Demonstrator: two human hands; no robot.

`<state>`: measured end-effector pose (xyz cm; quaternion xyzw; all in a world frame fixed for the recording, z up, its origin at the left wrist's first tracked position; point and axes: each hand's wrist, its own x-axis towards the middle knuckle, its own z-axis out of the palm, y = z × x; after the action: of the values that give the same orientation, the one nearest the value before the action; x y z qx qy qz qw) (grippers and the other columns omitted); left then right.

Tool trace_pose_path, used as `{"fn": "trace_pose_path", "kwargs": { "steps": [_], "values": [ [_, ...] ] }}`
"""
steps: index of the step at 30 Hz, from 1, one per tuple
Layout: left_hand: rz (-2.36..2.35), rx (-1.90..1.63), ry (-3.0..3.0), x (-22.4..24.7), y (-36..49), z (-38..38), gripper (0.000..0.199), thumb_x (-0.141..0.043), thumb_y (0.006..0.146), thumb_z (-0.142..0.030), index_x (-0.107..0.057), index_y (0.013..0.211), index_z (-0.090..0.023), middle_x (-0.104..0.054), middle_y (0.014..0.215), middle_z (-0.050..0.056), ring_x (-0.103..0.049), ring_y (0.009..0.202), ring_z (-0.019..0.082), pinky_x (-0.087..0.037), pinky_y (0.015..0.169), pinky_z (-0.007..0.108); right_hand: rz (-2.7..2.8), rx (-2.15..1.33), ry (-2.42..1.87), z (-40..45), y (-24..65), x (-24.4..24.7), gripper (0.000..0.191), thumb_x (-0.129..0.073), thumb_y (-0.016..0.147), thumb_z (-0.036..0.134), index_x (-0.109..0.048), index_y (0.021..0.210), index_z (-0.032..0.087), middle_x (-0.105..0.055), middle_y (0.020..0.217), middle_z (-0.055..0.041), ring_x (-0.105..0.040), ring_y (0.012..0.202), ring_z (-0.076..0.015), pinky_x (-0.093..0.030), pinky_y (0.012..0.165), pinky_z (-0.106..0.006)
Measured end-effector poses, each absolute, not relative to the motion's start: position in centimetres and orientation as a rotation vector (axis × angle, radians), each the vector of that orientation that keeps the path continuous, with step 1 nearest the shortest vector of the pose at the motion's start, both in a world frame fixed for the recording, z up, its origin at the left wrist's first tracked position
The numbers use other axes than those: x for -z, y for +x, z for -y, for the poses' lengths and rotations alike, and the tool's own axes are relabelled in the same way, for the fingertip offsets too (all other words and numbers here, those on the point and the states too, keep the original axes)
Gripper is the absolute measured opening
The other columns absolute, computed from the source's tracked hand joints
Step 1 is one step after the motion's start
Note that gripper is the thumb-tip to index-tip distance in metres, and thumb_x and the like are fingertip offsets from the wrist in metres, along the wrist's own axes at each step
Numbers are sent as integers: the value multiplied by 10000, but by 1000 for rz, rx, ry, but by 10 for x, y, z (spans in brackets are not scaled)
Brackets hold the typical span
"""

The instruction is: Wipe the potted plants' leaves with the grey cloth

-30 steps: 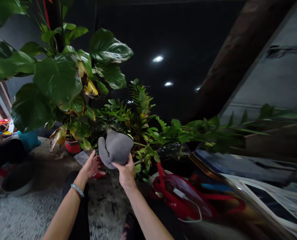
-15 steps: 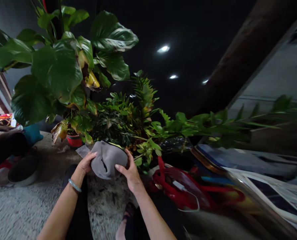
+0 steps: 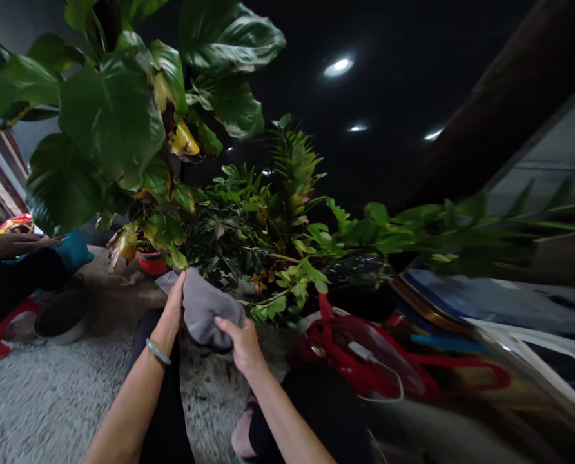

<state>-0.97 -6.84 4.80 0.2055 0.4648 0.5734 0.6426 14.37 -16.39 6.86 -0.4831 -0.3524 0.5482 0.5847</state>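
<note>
A soft grey cloth item with a white printed label beside its upper left is held up between both hands. My left hand, below a pale bracelet on the wrist, grips its left edge. My right hand holds the lower right part, thumb on top and the other fingers mostly hidden. The side of the cloth facing me looks smooth, and its underside cannot be seen.
Leafy plants rise ahead, one in a red pot. On the right lie a red bag with a white cable and a blurred white frame. Another person's arm, a red stool and a dark bucket are at left.
The grey item has been turned and folded over, so its dark slit and yellow-green edge no longer show. My right hand moved slightly left and down on it. The camera view shifted.
</note>
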Motion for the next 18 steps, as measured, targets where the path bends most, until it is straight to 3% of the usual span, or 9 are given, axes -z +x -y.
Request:
{"fn": "trace_pose_path", "kwargs": {
  "steps": [5, 9, 12, 15, 18],
  "values": [
    [-870, -1230, 315, -67, 1, 87, 313, -750, 831, -410, -706, 991, -144, -764, 859, 84, -741, 926, 263, -576, 919, 373, 464, -1510, -1048, 158, 154, -57, 403, -874, 568, 475, -789, 845, 195, -812, 779, -53, -778, 821, -299, -616, 779, -406],
    [-741, -1107, 582, -74, 0, 99, 489, -902, 590, -255, -693, 1022, -161, -778, 958, 87, -730, 958, 301, -556, 944, 417, 385, -1538, -1073, 158, 155, -47, 434, -888, 550, 517, -784, 831, 205, -820, 823, -71, -777, 892, -327, -618, 821, -438],
    [-774, -1092, 681, -75, 0, 103, 543, -900, 451, -130, -690, 952, -151, -782, 925, 76, -726, 873, 282, -567, 874, 393, 516, -1463, -1109, 159, 158, -49, 520, -910, 540, 530, -785, 913, 191, -825, 921, -84, -757, 976, -329, -578, 929, -447],
    [-764, -1122, 703, -73, 2, 104, 529, -847, 428, -83, -699, 932, -147, -779, 881, 54, -720, 833, 256, -563, 825, 349, 685, -1415, -1087, 162, 161, -58, 601, -938, 503, 514, -770, 988, 200, -816, 1015, -74, -734, 1025, -298, -537, 988, -415],
    [-759, -1093, 765, -69, 6, 104, 550, -830, 430, -67, -707, 960, -143, -776, 861, 42, -712, 823, 239, -547, 827, 330, 752, -1494, -1007, 164, 161, -65, 594, -955, 439, 464, -764, 941, 212, -811, 976, -60, -728, 968, -283, -556, 922, -394]
  ]
}}
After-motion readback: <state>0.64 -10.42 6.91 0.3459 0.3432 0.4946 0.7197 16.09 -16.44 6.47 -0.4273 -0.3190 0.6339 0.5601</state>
